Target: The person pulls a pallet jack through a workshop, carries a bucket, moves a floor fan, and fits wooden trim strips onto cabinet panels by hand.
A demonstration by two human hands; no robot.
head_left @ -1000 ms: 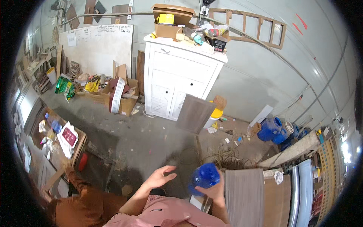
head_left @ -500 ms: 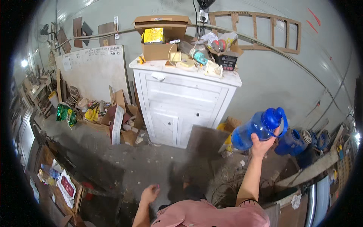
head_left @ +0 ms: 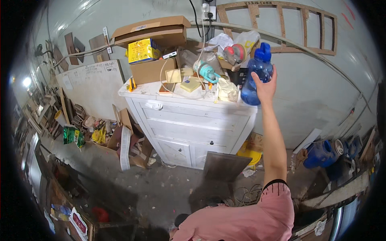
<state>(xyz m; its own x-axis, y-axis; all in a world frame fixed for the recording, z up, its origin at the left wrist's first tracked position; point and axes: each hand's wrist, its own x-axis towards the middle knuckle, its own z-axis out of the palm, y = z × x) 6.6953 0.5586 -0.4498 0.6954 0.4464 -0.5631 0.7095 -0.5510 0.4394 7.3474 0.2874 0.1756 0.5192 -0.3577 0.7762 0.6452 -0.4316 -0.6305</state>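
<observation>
- Gripping a blue bottle [head_left: 249, 89], the right hand [head_left: 266, 87] wraps it from the right, thumb across the near side and fingers behind; the bottle stands nearly upright, its cap at the top.
- The bottle is at the right front corner of the white cabinet [head_left: 181, 122], overlapping its top edge; whether its base touches the cabinet top I cannot tell.
- The left hand cannot be made out, so its state I cannot tell.
- The right arm reaches up and forward, bare below a pink sleeve [head_left: 278, 205].
- Just left of the bottle lies a crumpled pale cloth [head_left: 227, 90]; farther left come a turquoise container [head_left: 207, 71] and a pale yellow block [head_left: 190, 84]; at the left end of the top sits an opened cardboard box [head_left: 150, 75] with a yellow box [head_left: 140, 52] in it.
- Below, a dark panel [head_left: 225, 165] leans near the cabinet's front; blue barrels [head_left: 315, 156] stand to the right, well apart from it; a wooden frame [head_left: 282, 22] is on the wall above.
</observation>
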